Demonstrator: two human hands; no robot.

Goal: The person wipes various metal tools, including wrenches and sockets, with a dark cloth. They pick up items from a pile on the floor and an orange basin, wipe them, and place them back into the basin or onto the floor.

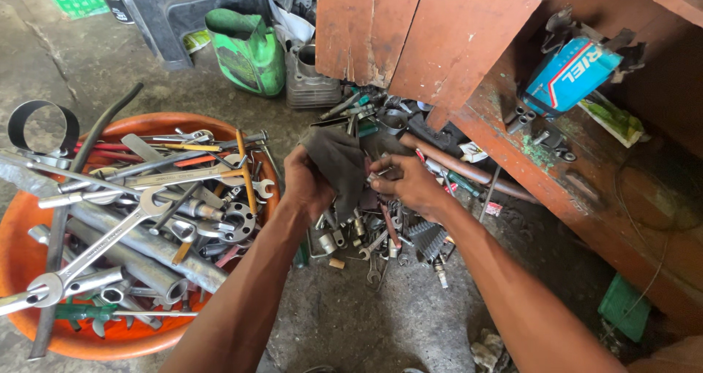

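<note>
1. An orange basin [22, 248] sits on the concrete floor [351, 322] at the left, heaped with wrenches [110, 241], steel tubes and a green-handled screwdriver [77, 312]. Just beside its rim, a scatter of sockets, bits and small spanners [373, 241] lies directly beneath both hands.
2. A worn red wooden cabinet [410, 36] stands at the upper right; its open lower shelf holds a blue and white can [567, 72] lying on its side among loose metal parts. A green plastic jug [249, 50] and a grey metal cylinder part [307, 80] stand behind the pile, and a copper-brown pipe [469, 169] slants along the floor at the cabinet's foot.
3. The left hand [306, 182] is closed around a dark grey rag [338, 160], fingers curled into the cloth, which hangs bunched above the loose tools.
4. The right hand [410, 186] meets the rag from the other side, fingers drawn together at its edge. Something small and metallic [381, 174] shows at the fingertips, but I cannot tell what it is or whether it is truly pinched.
5. The rag is held in the air between the two hands, near the middle of the view. Its long axis runs roughly from upper left down to lower right, the upper corner pointing towards the cabinet and the lower folds drooping towards the pile.
</note>
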